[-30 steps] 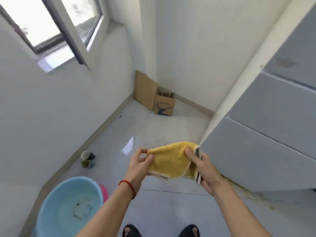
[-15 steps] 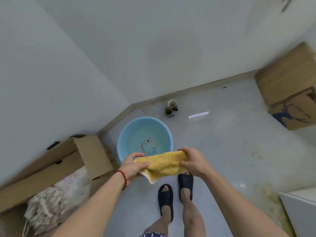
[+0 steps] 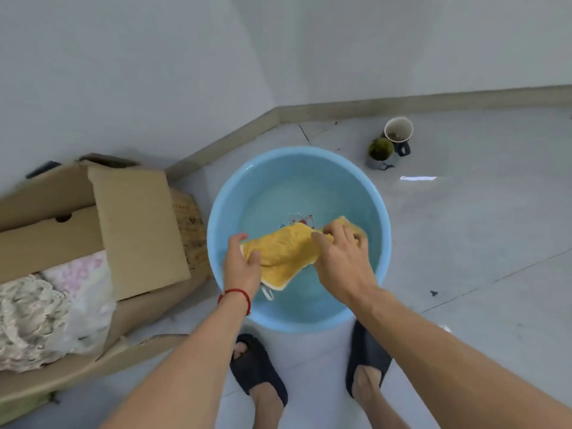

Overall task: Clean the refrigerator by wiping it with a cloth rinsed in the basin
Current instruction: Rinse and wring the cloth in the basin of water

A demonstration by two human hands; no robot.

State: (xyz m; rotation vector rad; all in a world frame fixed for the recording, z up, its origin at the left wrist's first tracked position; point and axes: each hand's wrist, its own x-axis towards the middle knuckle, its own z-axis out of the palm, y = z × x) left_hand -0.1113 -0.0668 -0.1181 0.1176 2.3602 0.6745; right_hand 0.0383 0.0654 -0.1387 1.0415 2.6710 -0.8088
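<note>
A round light-blue basin point(image 3: 229, 193) with a little water stands on the floor right in front of my feet. Inside it, a yellow cloth point(image 3: 286, 250) with a white edge is stretched between both hands. My left hand point(image 3: 241, 267), with a red string at the wrist, grips the cloth's left end. My right hand point(image 3: 342, 258) grips its right end, fingers curled into the fabric. The refrigerator is out of view.
An open cardboard box point(image 3: 136, 224) holding pale fabric lies left of the basin against the wall. Two mugs point(image 3: 391, 142) stand on the floor behind the basin at the right. Grey tiled floor point(image 3: 479, 243) stretches to the right. My feet wear dark slippers point(image 3: 258, 370).
The view swung from the refrigerator down to the basin. Both hands, still holding the yellow cloth, moved down into the basin, which is now much closer.
</note>
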